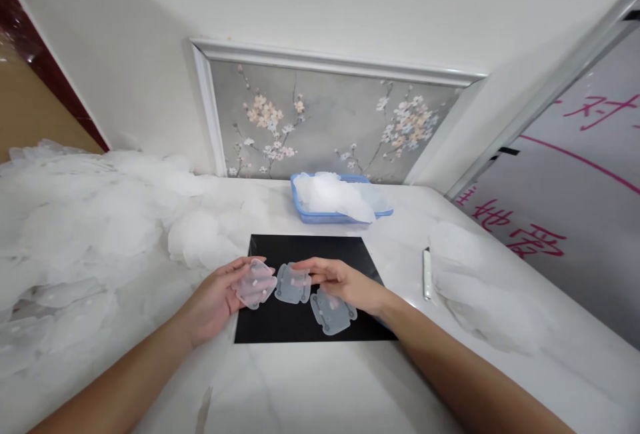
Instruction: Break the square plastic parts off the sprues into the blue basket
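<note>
My left hand (215, 297) is closed on a thin, frosted, translucent plastic piece (255, 284), round-cornered with notched edges and small dots, tilted up over the black mat (310, 252). Beside it my right hand (345, 281) pinches a similar translucent plastic piece (291, 287) at its right side; the thumb is partly hidden. Under my right wrist, a third translucent piece (334, 315) lies on the mat, its upper edge covered by the hand.
A large heap of translucent pieces (90, 214) spreads across the left of the white table. Behind the mat stands a blue basket (320, 219) with more pieces. A white-handled cutter (427, 274) lies to the right, near another pile (485, 307). The wall closes the back.
</note>
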`<state>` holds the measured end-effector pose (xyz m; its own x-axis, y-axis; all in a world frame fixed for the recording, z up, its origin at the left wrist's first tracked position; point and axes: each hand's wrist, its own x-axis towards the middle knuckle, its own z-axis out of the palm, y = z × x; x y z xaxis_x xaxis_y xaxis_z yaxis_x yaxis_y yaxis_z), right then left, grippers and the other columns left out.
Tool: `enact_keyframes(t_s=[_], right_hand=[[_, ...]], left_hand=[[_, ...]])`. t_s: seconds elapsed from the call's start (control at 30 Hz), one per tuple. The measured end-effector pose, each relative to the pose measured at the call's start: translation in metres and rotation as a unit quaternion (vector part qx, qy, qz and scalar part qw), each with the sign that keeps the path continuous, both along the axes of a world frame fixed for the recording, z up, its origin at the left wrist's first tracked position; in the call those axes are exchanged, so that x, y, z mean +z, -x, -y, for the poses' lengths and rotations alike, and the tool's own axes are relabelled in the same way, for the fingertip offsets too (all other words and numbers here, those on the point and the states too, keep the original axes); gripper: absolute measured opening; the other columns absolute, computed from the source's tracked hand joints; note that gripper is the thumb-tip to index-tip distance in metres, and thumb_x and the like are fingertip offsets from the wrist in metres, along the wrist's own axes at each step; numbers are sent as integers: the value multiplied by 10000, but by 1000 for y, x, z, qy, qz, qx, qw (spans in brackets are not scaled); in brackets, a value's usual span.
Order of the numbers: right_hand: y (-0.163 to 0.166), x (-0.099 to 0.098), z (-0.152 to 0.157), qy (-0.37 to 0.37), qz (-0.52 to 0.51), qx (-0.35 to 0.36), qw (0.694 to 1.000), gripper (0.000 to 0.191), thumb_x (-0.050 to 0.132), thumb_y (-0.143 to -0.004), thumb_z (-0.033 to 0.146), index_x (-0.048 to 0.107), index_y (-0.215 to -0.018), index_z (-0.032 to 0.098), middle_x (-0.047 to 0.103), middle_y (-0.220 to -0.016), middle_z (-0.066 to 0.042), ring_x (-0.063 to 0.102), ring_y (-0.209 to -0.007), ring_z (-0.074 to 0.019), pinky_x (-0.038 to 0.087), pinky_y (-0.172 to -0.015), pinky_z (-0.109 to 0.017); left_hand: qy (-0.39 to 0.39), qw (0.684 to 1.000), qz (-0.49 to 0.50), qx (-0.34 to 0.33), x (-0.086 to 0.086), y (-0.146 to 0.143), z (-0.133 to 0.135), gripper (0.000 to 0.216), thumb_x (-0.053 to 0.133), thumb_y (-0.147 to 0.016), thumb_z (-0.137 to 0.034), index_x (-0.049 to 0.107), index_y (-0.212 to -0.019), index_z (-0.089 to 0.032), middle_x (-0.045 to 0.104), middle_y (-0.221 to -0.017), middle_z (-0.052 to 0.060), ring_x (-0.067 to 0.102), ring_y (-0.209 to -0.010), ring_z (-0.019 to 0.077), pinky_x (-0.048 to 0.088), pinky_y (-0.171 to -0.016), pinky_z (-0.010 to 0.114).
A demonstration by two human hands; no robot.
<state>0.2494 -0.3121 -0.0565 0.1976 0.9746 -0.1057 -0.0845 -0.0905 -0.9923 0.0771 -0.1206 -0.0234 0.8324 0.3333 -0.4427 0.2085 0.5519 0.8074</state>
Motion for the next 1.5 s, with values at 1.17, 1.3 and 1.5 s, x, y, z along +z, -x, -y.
enact_keyframes(t_s=[1.17, 1.3, 1.5], right_hand=[[42, 6, -11, -45, 241, -197, 949, 209, 511, -922, 383, 618, -858, 215, 653, -745, -17, 611, -637, -156, 508, -578, -279], [21, 11, -7, 30, 48, -216, 975, 304, 630, -813, 499, 659, -892, 206, 566, -621, 24, 472, -472, -98, 390, -436, -223], [1, 6, -5, 55, -126, -183, 974, 385, 730, -716, 342, 688, -1072, 201, 672, -768, -12, 473, -458, -75, 366, -423, -211]], left_hand=[[-470, 882, 34, -24, -4, -1, -18, 335, 566, -866, -425, 644, -1144, -257, 611, -1235, 71, 481, -1214, 297, 328, -1068, 410], [-701, 710, -52, -35, -10, 1, -60, 292, 524, -816, -273, 694, -1050, -227, 623, -1124, 122, 467, -1087, 354, 341, -984, 485], [-755, 644, -106, -63, -16, 1, -71, 314, 454, -824, -226, 696, -1024, -229, 568, -982, 122, 457, -906, 319, 395, -789, 443]])
